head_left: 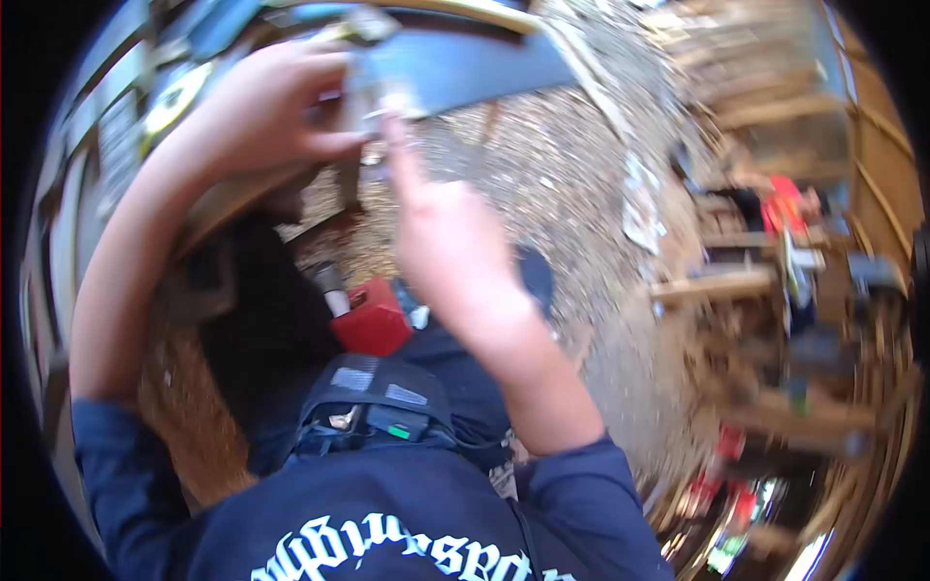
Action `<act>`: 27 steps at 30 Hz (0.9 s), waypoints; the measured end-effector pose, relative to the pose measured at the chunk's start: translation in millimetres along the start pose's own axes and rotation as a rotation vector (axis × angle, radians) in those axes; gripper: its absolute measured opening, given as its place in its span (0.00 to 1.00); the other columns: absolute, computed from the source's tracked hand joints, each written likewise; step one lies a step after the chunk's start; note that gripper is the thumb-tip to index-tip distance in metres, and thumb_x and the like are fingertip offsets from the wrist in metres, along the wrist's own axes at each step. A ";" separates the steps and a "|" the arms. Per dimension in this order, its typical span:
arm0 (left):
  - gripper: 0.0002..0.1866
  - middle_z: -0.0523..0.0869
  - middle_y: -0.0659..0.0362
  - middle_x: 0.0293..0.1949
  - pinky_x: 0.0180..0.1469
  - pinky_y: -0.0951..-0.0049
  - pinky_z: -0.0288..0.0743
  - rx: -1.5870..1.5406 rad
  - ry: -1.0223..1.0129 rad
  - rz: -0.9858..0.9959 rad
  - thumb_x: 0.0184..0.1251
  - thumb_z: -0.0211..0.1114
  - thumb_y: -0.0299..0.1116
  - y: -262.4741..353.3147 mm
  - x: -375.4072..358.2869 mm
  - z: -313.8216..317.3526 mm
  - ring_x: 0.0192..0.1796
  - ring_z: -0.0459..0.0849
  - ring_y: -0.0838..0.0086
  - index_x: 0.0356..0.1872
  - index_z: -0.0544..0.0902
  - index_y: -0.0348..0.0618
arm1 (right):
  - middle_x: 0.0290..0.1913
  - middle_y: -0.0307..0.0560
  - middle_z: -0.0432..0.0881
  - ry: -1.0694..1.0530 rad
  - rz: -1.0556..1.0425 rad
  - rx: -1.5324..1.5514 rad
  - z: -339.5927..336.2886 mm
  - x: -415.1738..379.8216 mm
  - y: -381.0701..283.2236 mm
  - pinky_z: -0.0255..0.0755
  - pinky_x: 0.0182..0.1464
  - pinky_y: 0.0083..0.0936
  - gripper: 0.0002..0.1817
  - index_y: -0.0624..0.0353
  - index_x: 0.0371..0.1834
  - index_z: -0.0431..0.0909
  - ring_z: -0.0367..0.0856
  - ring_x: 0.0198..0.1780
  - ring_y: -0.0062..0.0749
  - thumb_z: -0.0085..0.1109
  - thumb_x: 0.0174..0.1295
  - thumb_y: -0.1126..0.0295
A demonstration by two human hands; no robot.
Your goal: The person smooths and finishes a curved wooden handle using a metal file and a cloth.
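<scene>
My left hand (291, 102) reaches to the edge of a blue-grey flat panel (465, 73), its fingers and thumb bent around a small pale piece (360, 97) too blurred to name. From the right comes my right hand (450, 232), index finger stretched out and the other fingers curled in. The tip of that finger meets a pale spot beside the piece. Whether the curled fingers hold anything is hidden.
A wooden strip (475, 12) lies along the panel's far side. Below my hands is a red box-like object (373, 320). Wood chips (542, 145) cover the ground. At right, a person in a red shirt (785, 203) is near stacked timber (746, 87).
</scene>
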State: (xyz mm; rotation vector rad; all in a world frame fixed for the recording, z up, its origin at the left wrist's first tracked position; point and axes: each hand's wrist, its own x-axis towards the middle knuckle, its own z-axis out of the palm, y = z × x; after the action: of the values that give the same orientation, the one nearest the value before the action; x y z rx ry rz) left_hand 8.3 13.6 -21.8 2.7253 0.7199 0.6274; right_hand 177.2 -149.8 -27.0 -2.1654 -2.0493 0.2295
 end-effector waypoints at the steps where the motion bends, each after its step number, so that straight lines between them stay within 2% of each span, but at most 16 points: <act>1: 0.23 0.82 0.50 0.36 0.43 0.58 0.77 -0.021 0.007 0.001 0.52 0.82 0.41 -1.1 -1.6 2.4 0.39 0.83 0.53 0.39 0.80 0.37 | 0.24 0.63 0.84 -0.008 0.017 0.037 0.5 -14.1 0.1 0.82 0.33 0.56 0.52 0.51 0.89 0.47 0.87 0.28 0.63 0.56 0.59 0.81; 3: 0.24 0.81 0.50 0.36 0.43 0.59 0.77 -0.069 0.003 0.002 0.51 0.82 0.42 4.9 -0.8 2.6 0.39 0.83 0.54 0.37 0.78 0.36 | 0.24 0.63 0.84 -0.008 0.025 0.064 -2.6 -53.6 0.6 0.82 0.34 0.57 0.53 0.48 0.90 0.45 0.87 0.27 0.62 0.56 0.59 0.80; 5: 0.26 0.81 0.50 0.35 0.43 0.57 0.78 -0.049 -0.026 -0.041 0.52 0.82 0.46 10.7 2.0 -6.6 0.40 0.84 0.53 0.35 0.78 0.36 | 0.23 0.63 0.84 -0.052 0.020 0.158 -8.1 -71.3 4.2 0.83 0.35 0.56 0.52 0.49 0.90 0.46 0.88 0.28 0.62 0.56 0.59 0.80; 11: 0.25 0.80 0.51 0.34 0.41 0.59 0.76 -0.052 -0.033 -0.034 0.50 0.82 0.44 5.1 1.3 2.5 0.37 0.82 0.54 0.34 0.76 0.37 | 0.24 0.61 0.85 0.149 -0.059 0.057 10.5 -6.0 -2.0 0.84 0.33 0.53 0.50 0.56 0.88 0.49 0.89 0.27 0.59 0.56 0.59 0.80; 13: 0.26 0.80 0.50 0.34 0.40 0.59 0.76 -0.073 -0.020 -0.045 0.50 0.82 0.45 5.3 0.4 2.2 0.37 0.82 0.55 0.34 0.76 0.37 | 0.28 0.62 0.87 0.080 0.002 0.104 4.9 -20.9 -6.4 0.85 0.33 0.52 0.49 0.53 0.89 0.49 0.89 0.27 0.59 0.55 0.60 0.80; 14: 0.24 0.79 0.51 0.35 0.40 0.61 0.76 -0.057 -0.029 -0.008 0.48 0.82 0.38 -0.6 -0.3 2.1 0.36 0.82 0.57 0.36 0.76 0.35 | 0.29 0.62 0.88 0.073 0.004 0.133 5.2 -35.4 -4.4 0.84 0.33 0.51 0.49 0.53 0.89 0.49 0.89 0.27 0.58 0.55 0.61 0.80; 16: 0.24 0.79 0.51 0.34 0.40 0.61 0.76 -0.051 -0.043 -0.011 0.47 0.82 0.39 -1.4 1.5 -0.5 0.37 0.82 0.57 0.36 0.76 0.36 | 0.27 0.62 0.87 0.087 -0.007 0.191 9.2 -62.0 0.8 0.83 0.31 0.49 0.48 0.52 0.89 0.47 0.89 0.27 0.55 0.54 0.65 0.79; 19: 0.25 0.79 0.51 0.33 0.40 0.61 0.77 -0.065 -0.055 -0.046 0.46 0.82 0.41 2.9 1.5 -0.3 0.36 0.83 0.57 0.35 0.76 0.36 | 0.25 0.61 0.86 0.053 0.012 0.205 0.4 -59.0 -3.3 0.83 0.30 0.50 0.48 0.53 0.90 0.47 0.89 0.26 0.56 0.54 0.64 0.79; 20: 0.25 0.79 0.51 0.33 0.40 0.61 0.77 -0.065 -0.042 -0.044 0.47 0.82 0.43 4.7 2.6 -0.2 0.36 0.83 0.57 0.34 0.77 0.37 | 0.26 0.60 0.86 0.009 0.029 0.142 1.2 -46.5 -4.8 0.83 0.32 0.52 0.50 0.53 0.90 0.46 0.88 0.26 0.57 0.55 0.62 0.80; 23: 0.26 0.80 0.52 0.33 0.40 0.61 0.78 -0.067 -0.039 -0.065 0.46 0.82 0.45 8.6 3.9 -1.7 0.36 0.84 0.57 0.33 0.77 0.37 | 0.26 0.58 0.85 0.070 -0.009 0.092 11.0 -8.9 -2.2 0.83 0.32 0.52 0.49 0.53 0.90 0.47 0.88 0.25 0.56 0.55 0.64 0.79; 24: 0.26 0.80 0.52 0.33 0.40 0.61 0.78 -0.067 -0.042 -0.070 0.46 0.82 0.45 8.1 3.5 -2.1 0.36 0.84 0.57 0.34 0.77 0.37 | 0.27 0.59 0.86 0.083 -0.006 0.101 8.2 -10.7 -4.8 0.83 0.31 0.50 0.46 0.53 0.89 0.48 0.89 0.26 0.55 0.54 0.68 0.78; 27: 0.25 0.81 0.52 0.33 0.40 0.61 0.78 -0.072 -0.039 -0.051 0.47 0.83 0.44 5.5 3.6 -2.4 0.36 0.84 0.57 0.33 0.78 0.38 | 0.30 0.61 0.88 0.128 -0.010 0.175 17.7 -47.4 -0.3 0.84 0.31 0.48 0.44 0.53 0.89 0.50 0.89 0.27 0.54 0.54 0.69 0.77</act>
State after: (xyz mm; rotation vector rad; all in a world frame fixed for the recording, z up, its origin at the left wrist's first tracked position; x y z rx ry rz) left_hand 12.3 11.1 -16.6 2.6369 0.7401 0.5754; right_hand 170.6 -197.0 -43.9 -2.0112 -1.8950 0.2520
